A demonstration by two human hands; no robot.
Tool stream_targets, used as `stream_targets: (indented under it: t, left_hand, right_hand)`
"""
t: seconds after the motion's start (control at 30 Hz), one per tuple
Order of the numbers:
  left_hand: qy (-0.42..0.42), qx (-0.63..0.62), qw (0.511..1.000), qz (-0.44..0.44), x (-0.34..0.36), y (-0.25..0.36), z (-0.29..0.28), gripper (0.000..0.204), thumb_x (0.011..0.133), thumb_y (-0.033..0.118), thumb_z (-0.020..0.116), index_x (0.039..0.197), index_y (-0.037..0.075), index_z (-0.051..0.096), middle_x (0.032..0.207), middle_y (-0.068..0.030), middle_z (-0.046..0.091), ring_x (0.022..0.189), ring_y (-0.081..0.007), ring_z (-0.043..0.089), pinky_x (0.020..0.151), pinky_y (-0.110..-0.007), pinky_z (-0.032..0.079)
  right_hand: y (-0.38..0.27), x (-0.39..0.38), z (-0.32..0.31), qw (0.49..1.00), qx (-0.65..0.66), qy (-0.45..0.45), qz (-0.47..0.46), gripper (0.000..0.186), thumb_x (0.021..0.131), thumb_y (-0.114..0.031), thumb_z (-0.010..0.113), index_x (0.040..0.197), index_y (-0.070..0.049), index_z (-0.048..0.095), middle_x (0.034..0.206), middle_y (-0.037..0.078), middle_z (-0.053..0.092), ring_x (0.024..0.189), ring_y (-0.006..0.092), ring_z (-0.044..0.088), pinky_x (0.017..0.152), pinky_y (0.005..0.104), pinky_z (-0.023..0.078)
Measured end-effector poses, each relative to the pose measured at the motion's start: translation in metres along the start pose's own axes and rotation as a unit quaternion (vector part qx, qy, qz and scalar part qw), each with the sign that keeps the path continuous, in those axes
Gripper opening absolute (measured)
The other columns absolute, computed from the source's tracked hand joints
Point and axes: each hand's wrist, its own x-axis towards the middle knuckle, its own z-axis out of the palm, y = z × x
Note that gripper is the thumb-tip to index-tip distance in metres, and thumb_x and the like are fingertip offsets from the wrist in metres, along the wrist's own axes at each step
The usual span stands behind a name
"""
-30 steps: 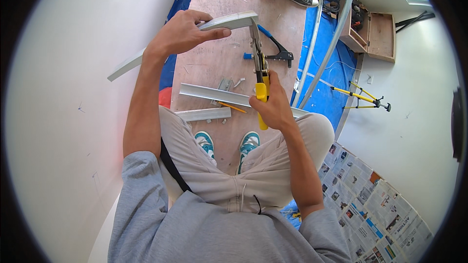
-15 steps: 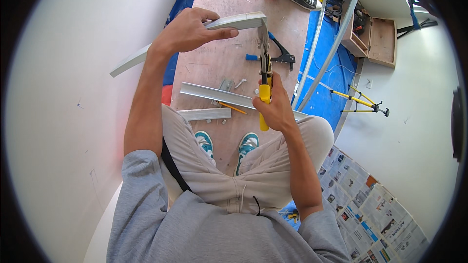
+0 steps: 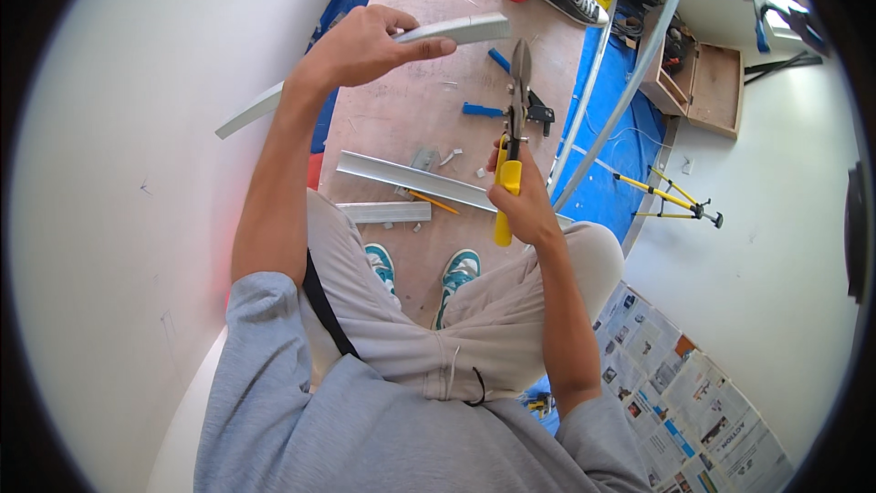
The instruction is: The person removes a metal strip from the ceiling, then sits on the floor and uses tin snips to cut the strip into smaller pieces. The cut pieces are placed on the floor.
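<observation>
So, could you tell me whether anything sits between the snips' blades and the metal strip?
Nothing visible does. The snips in the right hand point up just right of the metal strip, which the left hand holds; only open air separates them.

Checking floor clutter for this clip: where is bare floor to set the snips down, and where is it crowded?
Bare brown floor lies between the left hand and the long metal channel. Another free patch sits between the shoes and that channel. It is crowded by the blue-handled tools beyond the snips in the right hand.
</observation>
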Motion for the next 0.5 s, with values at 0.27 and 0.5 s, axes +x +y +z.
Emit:
stream_targets:
  t: [0.27, 0.5]
  left_hand:
    - [0.009, 0.018, 1.0, 0.011, -0.002, -0.0046, 0.0068, 0.082, 0.075, 0.082, 0.073, 0.097, 0.004, 0.082, 0.072, -0.0101, 0.068, 0.067, -0.0214, 0.063, 0.057, -0.036, 0.046]
    - [-0.021, 0.015, 1.0, 0.004, -0.0039, 0.0026, 0.0018, 0.101, 0.066, 0.093, 0.068, 0.1, -0.001, 0.082, 0.085, -0.0208, 0.075, 0.082, -0.0337, 0.074, 0.074, -0.042, 0.059]
  right_hand:
    - [-0.0078, -0.0026, 0.0037, 0.999, -0.027, -0.016, -0.027, 0.061, 0.077, -0.023, 0.069, 0.127, 0.001, 0.045, 0.1, 0.021, 0.059, 0.089, 0.0352, 0.06, 0.085, 0.0459, 0.05]
    - [-0.0065, -0.0026, 0.0021, 0.999, -0.039, -0.012, -0.003, 0.063, 0.077, -0.025, 0.069, 0.129, 0.001, 0.043, 0.1, 0.023, 0.059, 0.09, 0.0364, 0.061, 0.085, 0.0467, 0.05]
